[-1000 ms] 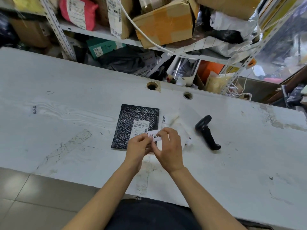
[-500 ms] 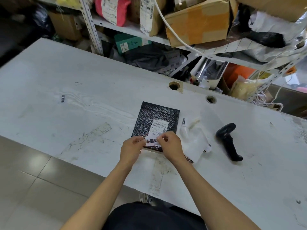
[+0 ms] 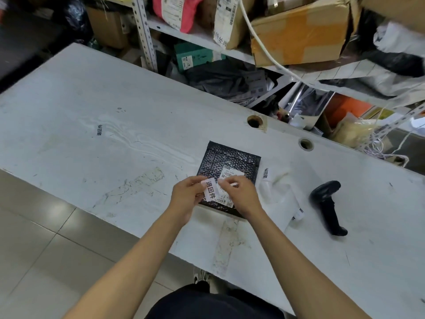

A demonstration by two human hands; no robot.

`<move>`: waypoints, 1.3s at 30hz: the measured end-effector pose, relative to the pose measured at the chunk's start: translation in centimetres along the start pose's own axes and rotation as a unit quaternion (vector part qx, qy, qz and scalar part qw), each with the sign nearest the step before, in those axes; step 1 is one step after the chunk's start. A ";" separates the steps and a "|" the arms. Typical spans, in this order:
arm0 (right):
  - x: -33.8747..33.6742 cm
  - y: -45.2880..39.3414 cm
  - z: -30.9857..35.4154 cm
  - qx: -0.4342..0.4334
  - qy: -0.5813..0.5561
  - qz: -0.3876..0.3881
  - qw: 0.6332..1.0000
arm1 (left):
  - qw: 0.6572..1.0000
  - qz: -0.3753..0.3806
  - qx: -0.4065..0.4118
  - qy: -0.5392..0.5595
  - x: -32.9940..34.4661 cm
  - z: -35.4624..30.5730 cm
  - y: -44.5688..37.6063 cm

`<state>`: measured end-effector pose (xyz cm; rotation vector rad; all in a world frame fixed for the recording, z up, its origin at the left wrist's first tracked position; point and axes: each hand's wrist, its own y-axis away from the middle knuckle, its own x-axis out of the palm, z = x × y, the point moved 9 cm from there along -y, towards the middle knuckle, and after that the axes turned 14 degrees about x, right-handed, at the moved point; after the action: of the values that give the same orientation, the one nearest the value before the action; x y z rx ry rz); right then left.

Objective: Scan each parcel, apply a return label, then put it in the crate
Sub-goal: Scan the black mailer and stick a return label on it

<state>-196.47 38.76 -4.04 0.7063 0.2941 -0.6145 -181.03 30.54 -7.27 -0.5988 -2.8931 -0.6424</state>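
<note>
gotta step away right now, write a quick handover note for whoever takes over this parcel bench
Left hand and right hand both pinch the return label just over the black parcel.
The parcel lies flat on the white table; the scanner lies to its right, untouched.
Label strip sits between parcel and scanner.
Done: label peeled, in hand.
Left: press it onto the parcel, then crate it. No crate in view. Whether it was scanned cannot be told.
</note>
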 end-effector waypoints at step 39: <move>7.7 -2.8 -1.8 0.043 0.350 -0.001 0.936 | 0.651 0.115 0.161 -0.733 0.1 0.6 -4.7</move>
<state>-192.29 35.06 -10.26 0.9980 0.9322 -0.3588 -183.06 26.91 -9.62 -2.1458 -3.7774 0.9336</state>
